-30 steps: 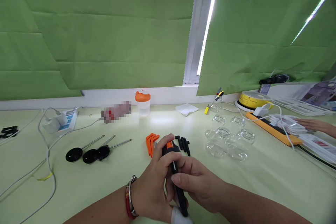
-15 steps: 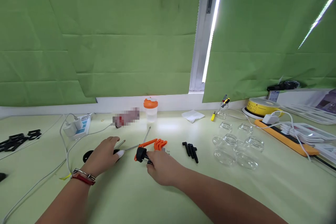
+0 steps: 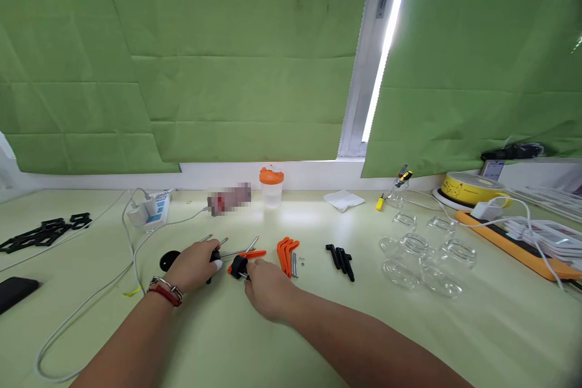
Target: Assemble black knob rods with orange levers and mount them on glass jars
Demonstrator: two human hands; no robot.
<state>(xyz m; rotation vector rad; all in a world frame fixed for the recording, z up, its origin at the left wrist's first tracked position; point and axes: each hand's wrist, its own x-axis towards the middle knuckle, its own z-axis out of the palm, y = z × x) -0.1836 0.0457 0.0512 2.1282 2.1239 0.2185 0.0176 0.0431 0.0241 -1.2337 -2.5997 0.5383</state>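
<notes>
My left hand is closed over a black part with a thin metal rod pointing right; its grip is partly hidden. Beside that wrist lies a black round piece, and other rod tips show beyond the fingers. My right hand pinches a black round knob piece with a short metal rod. Behind the knob lies an orange handle. To the right are several orange handles, metal pins beside them, and several black handles.
Several clear glass jars stand at the right, near an orange power strip. An orange-lidded cup and white paper are at the back. White cables cross the left side, near black frames.
The view has swung left, so things sit further right. My left hand has come closer to my right hand and closed on the black part. My right hand keeps the knob piece.
</notes>
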